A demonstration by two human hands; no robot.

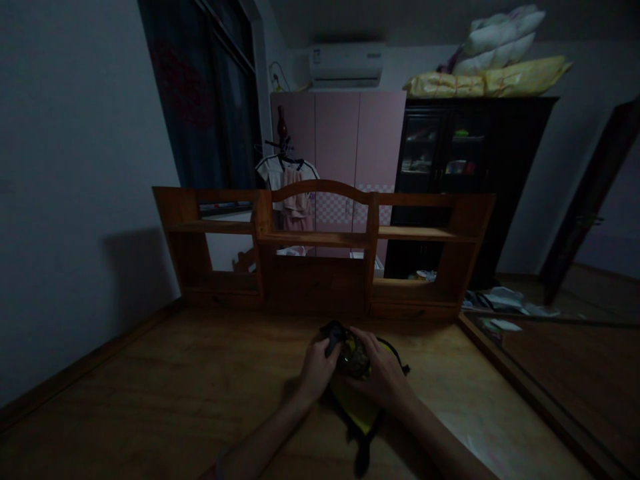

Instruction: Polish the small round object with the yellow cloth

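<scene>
My left hand [319,368] is closed, its thumb and fingers pinching a black strip or flap [334,333] at the far left of a small bundle. My right hand [384,379] curves around the right side of a dark, rounded, shiny item [353,360], which has yellowish patches. Its exact kind cannot be made out in the dim light. Beneath both hands lies a yellow cloth-like piece [361,408] with black edging. One black end sticks out toward me and another to the right. My palms and fingers hide part of the bundle.
The wooden surface [210,373] spreads out around my hands. A wooden shelf unit [320,287] with open compartments stands along its far edge. A raised wooden rail [520,387] borders the right side, and a white wall [75,200] rises at left. Farther back are pink wardrobe doors [337,133].
</scene>
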